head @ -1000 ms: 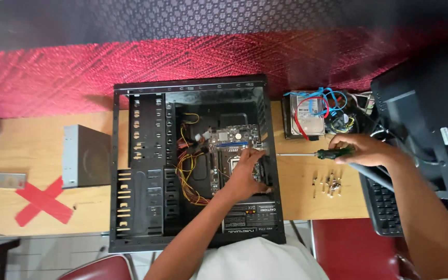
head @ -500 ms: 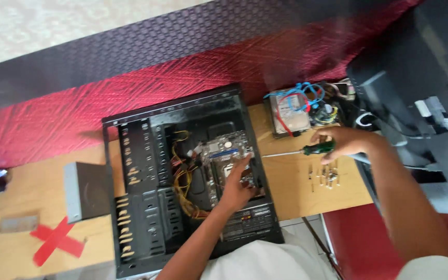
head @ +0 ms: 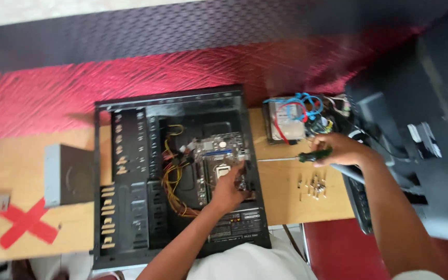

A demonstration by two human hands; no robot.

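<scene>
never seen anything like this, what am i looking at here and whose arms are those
This is one view from a camera worn on a person's head, looking down, so both arms are that person's own. On a wooden table lies an open black computer case with its circuit board and yellow wires showing. The left hand rests on the board inside the case. The right hand holds a green-handled screwdriver. Below it lie small loose screws. A drive with red and blue cables sits beside the case, and a grey box and a red tape cross on its other side.
</scene>
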